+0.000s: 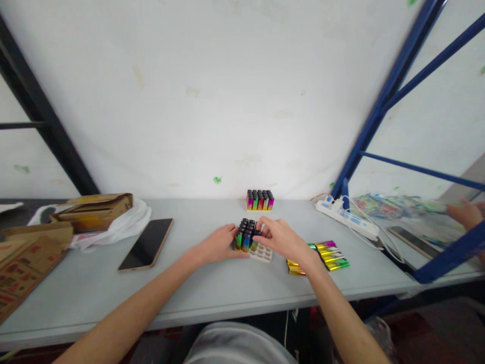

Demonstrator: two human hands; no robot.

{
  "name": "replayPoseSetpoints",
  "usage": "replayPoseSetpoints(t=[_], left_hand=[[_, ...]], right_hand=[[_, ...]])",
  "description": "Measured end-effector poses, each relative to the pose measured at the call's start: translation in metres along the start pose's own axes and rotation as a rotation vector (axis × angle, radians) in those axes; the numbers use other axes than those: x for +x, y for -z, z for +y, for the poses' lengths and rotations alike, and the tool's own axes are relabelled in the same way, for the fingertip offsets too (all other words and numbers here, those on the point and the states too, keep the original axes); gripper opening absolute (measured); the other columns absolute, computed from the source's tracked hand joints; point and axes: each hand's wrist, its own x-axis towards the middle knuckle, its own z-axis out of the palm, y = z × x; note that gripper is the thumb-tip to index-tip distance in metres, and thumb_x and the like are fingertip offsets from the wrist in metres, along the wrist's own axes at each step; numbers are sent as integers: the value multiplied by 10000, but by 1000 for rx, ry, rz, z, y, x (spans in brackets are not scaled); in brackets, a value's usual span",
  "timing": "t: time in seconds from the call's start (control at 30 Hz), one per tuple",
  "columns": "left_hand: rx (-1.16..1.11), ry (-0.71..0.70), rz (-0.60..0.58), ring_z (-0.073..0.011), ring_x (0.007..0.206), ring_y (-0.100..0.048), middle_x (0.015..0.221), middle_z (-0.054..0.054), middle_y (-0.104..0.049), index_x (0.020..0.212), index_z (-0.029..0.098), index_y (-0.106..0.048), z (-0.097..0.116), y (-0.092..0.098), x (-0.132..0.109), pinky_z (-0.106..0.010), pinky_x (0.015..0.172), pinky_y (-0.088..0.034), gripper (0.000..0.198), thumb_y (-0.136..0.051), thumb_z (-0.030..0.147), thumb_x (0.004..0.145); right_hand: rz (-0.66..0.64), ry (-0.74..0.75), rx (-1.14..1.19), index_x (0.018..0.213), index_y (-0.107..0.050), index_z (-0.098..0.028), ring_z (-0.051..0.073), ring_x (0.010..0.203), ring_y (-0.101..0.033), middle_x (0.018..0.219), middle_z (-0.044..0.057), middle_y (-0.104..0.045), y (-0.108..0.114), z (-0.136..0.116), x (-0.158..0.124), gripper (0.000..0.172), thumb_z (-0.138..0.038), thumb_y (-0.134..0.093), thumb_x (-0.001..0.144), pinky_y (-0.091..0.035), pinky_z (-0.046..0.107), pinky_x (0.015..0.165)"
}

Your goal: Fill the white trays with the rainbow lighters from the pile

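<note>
A white tray (261,254) with round-edged slots stands near the table's middle. Upright colourful lighters (246,241) with black tops fill its left part; slots on its right show bare. My left hand (220,243) rests at the tray's left side, thumb and fingers apart around its corner. Over the lighters' right edge, my right hand (273,236) has its fingers closed on a lighter (256,236), partly hidden by them. Loose lighters (331,255) lie flat to the right, some behind my right forearm. Farther back stands a full block of lighters (260,200).
A phone (147,244) lies left, beside a white plastic bag (131,222) and cardboard boxes (94,210). A power strip (346,218) with cables lies right, near a blue frame (375,119). Beyond it are another phone (415,241) and a person's hand (466,213).
</note>
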Motion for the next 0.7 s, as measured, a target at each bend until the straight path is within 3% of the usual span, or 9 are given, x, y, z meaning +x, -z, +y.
replayPoseSetpoints(t=[0.7], left_hand=[[71, 38, -16, -366, 1066, -675, 1114, -144, -694, 1113, 168, -711, 3, 2, 0, -457, 988, -538, 664, -743, 764, 823]], right_hand=[[-24, 52, -99, 1081, -679, -208, 171, 707, -663, 788, -13, -727, 11, -4, -1, 113, -262, -735, 999, -439, 269, 643]])
